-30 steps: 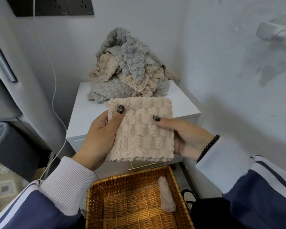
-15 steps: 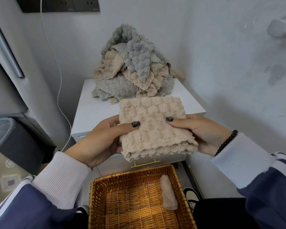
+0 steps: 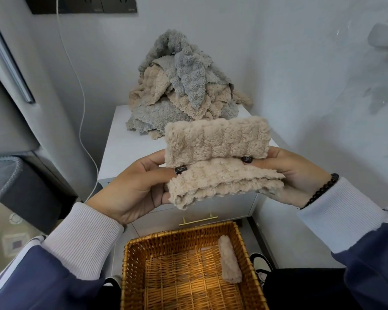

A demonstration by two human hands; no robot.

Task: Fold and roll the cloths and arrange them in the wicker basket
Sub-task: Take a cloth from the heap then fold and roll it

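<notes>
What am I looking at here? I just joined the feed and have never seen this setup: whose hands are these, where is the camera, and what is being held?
There is no machine: a person works with bare hands, and the single camera sits on their head, looking forward and down. The left hand and right hand each pinch one end of a beige cloth, which is folded over itself in mid-air. Behind it, a white cabinet carries a heap of grey and beige cloths waiting their turn. Below the hands is the wicker basket, with one rolled beige cloth lying along its right side. A white cable hangs down the wall on the left.
</notes>
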